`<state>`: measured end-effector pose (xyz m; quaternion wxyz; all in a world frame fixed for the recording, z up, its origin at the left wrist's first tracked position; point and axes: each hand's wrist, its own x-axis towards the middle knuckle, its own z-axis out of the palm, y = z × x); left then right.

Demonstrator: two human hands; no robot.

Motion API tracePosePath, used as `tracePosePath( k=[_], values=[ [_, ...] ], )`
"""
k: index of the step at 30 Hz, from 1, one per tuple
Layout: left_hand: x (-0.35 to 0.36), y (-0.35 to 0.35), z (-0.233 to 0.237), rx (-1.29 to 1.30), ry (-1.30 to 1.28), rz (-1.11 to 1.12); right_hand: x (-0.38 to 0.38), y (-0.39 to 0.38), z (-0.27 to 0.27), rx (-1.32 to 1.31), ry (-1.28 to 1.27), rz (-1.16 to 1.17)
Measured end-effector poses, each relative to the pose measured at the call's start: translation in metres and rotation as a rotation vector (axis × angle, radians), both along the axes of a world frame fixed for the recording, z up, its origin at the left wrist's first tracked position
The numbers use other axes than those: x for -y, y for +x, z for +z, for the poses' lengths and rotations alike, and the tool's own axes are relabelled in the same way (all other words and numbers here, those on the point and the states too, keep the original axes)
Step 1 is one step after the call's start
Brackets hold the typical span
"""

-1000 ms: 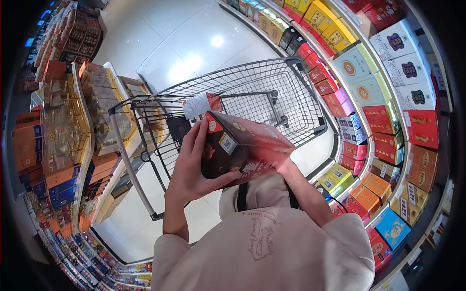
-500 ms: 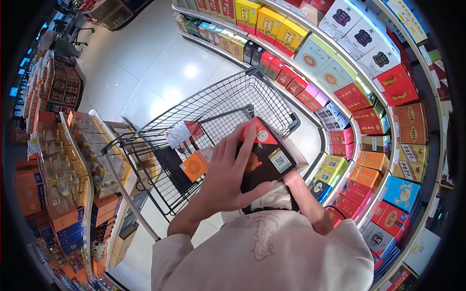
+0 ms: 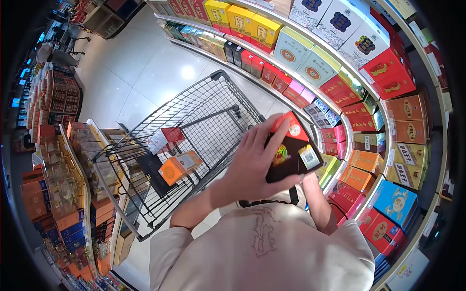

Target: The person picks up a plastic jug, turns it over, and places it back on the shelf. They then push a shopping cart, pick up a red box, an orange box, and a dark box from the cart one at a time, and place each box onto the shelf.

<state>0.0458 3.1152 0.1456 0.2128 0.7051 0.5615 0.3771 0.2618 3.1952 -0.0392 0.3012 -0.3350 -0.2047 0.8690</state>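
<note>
My left hand (image 3: 250, 162) lies across a black and red carton (image 3: 294, 151), its fingers over the top edge and its thumb along the near side. The carton is tilted, with a white label bearing a printed code and a shiny round emblem facing me. My right forearm (image 3: 318, 201) reaches up to the carton's underside; the right hand itself is hidden behind the carton, so its fingers do not show. To the left, a shopping cart (image 3: 221, 75) holds an orange box (image 3: 178, 168) and a red and white package (image 3: 166, 140).
Curved shelves (image 3: 320, 46) with many boxed goods run along the right side, close to my right arm. On the left stands a display rack (image 3: 63, 179) with clear-covered goods. Tiled floor (image 3: 141, 72) lies beyond the cart.
Both hands and the carton have moved right, away from the cart, and the carton has turned slightly. The cart sits a little further left in view, and its orange box is less covered.
</note>
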Motion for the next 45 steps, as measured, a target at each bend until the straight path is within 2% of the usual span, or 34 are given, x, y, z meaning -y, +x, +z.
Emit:
tracePosePath(
  k=[3, 10, 17, 21, 22, 24, 25, 26, 28, 30, 37, 38, 39, 41, 42, 45],
  values=[
    [-0.067, -0.004, -0.013, 0.024, -0.022, -0.052, -0.046, 0.011, -0.015, -0.02, 0.01, -0.021],
    [-0.183, 0.002, 0.016, 0.173, -0.23, -0.059, -0.138, 0.042, -0.02, -0.012, 0.056, -0.038],
    [-0.212, 0.026, 0.036, 0.136, -0.086, 0.021, -0.185, 0.073, -0.032, -0.019, 0.034, -0.085],
    [-0.227, 0.032, 0.04, 0.159, -0.123, 0.007, -0.193, 0.084, -0.066, -0.213, -0.079, -0.104],
    [-0.233, 0.032, 0.041, 0.15, -0.123, 0.002, -0.191, 0.087, -0.061, -0.213, -0.08, -0.105],
    [-0.249, 0.026, 0.042, 0.154, -0.182, -0.005, -0.187, 0.088, -0.036, -0.558, -0.151, -0.037],
    [-0.258, 0.023, 0.043, 0.157, -0.241, -0.009, -0.185, 0.086, -0.029, -0.56, -0.149, -0.039],
    [-0.267, 0.022, 0.043, 0.198, -0.281, -0.009, -0.184, 0.082, -0.022, -0.529, 0.024, -0.042],
    [-0.287, 0.014, 0.035, 0.218, -0.319, -0.011, -0.188, 0.077, -0.009, -0.497, 0.202, -0.053],
    [-0.303, 0.007, 0.028, 0.192, -0.341, -0.005, -0.197, 0.076, 0.004, -0.718, 0.036, -0.042],
    [-0.351, -0.021, 0.037, 0.196, -0.323, 0.033, -0.243, 0.051, 0.007, -0.709, 0.059, -0.056],
    [-0.359, -0.027, 0.039, 0.206, -0.296, 0.026, -0.251, 0.042, 0.015, -0.735, -0.171, -0.08],
    [-0.368, -0.033, 0.043, 0.214, -0.294, 0.019, -0.258, 0.032, 0.014, -0.727, -0.166, -0.085],
    [-0.384, -0.048, 0.048, 0.27, -0.336, 0.035, -0.272, 0.01, 0.014, -0.905, -0.139, 0.006],
    [-0.391, -0.056, 0.046, 0.228, -0.298, 0.058, -0.28, -0.001, 0.015, -0.736, -0.201, -0.1],
    [-0.412, -0.082, 0.044, 0.359, -0.357, 0.048, -0.297, -0.031, 0.034, -0.622, -0.26, -0.153]
  ],
)
